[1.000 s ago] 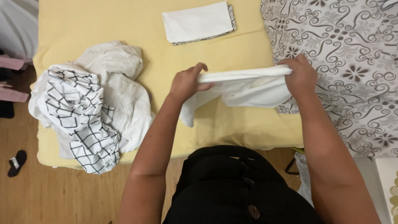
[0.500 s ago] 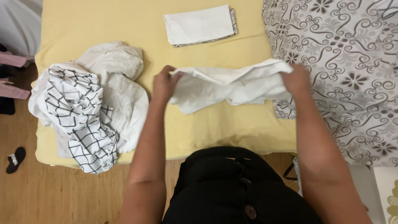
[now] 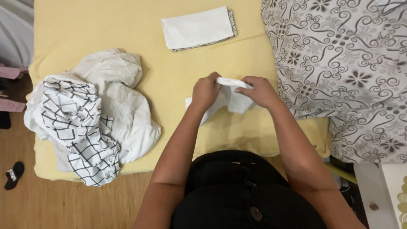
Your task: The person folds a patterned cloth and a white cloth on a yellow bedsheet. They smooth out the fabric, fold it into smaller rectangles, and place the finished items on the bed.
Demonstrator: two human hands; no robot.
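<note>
**Both hands closed on a small white cloth above the yellow bed**

The left hand [image 3: 206, 91] and the right hand [image 3: 259, 91] are drawn close together over the middle of the yellow-covered bed [image 3: 178, 80], each with its grip clenched on the same white cloth [image 3: 231, 96]. The fingers pinch the cloth's upper edge, so the edge runs as a short band between the two hands while the rest hangs below them in loose folds; its lower corners droop toward the bed's surface, and whether they touch it cannot be told. Holding it by the top edge lets the fabric fall straight under its own weight rather than bunch.

At the far side of the bed, well apart from the hands, lies a folded white cloth [image 3: 197, 27], flat and squared, with a patterned edge peeping out beneath it. To the left sits a crumpled heap: a white garment [image 3: 123, 97] with a black-and-white checked cloth [image 3: 80, 135] draped over its near side and spilling over the bed's edge. Folded and unfolded pieces thus lie on separate sides.

A grey floral bedspread [image 3: 347, 72] covers the area to the right. On the wooden floor [image 3: 63, 203] at lower left lies a dark sandal [image 3: 12, 174].
</note>
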